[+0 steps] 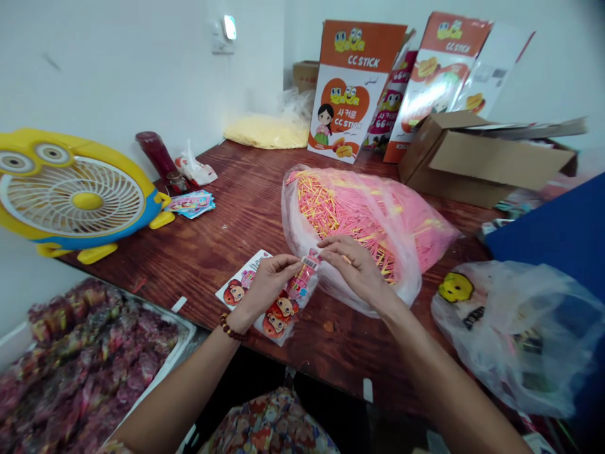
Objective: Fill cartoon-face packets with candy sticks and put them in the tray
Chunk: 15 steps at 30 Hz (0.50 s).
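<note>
My left hand grips a small printed packet with cartoon faces, holding it near its top above the wooden table. My right hand pinches the packet's top edge by the barcode, fingers closed. Just behind the hands lies a big clear bag of pink and yellow sticks. A second flat packet lies on the table under my left hand.
A yellow cartoon fan stands at the left. A tray of filled packets sits at lower left. Orange CC Stick cartons and a brown cardboard box stand behind. A plastic smiley bag lies at right.
</note>
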### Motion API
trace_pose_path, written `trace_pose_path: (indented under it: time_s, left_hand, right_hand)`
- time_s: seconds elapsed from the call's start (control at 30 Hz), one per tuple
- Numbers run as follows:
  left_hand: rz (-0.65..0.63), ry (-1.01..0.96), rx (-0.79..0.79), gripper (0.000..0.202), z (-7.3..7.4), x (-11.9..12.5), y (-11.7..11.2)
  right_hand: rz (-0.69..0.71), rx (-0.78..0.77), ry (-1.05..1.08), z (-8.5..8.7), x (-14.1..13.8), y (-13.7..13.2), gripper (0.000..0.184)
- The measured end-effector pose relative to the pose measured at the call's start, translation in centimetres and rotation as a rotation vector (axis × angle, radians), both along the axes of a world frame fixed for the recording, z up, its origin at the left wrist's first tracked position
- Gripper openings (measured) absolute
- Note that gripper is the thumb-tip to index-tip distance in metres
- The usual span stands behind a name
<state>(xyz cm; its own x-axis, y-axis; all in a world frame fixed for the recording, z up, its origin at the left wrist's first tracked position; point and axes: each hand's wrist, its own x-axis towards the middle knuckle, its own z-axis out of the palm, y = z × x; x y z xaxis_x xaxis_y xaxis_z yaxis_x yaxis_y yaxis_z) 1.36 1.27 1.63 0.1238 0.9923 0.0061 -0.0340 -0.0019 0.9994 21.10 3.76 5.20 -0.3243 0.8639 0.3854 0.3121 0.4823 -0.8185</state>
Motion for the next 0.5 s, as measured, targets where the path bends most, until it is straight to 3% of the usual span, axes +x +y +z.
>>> trace_pose_path:
  time_s: [0.07,0.17,0.3,0.4,0.5]
  left_hand:
    - [-0.002,0.013,0.004,0.026,0.1,0.1,-0.1]
    - [-0.018,0.0,0.006,0.026,0.1,0.2,-0.1]
    - [-0.154,-0.138,-0.11,0.027,0.0,-0.1,-0.2]
    - [-0.282,-0.176,-0.231,0.03,0.1,-0.5,-0.4]
    - [-0.22,-0.161,-0.221,0.03,0.1,-0.8,-0.5]
  right_hand:
    - [0.097,0.013,-0.089,0.2,0.3,0.0,0.016]
    - [0.191,-0.102,-0.138,0.3,0.7,0.1,0.018]
    - [0.111,-0.255,-0.042,0.0,0.9,0.1,0.022]
    - [0.102,-0.33,0.06,0.0,0.6,-0.2,0.016]
    - [0.072,-0.414,0.268,-0.1,-0.3,-0.8,0.018]
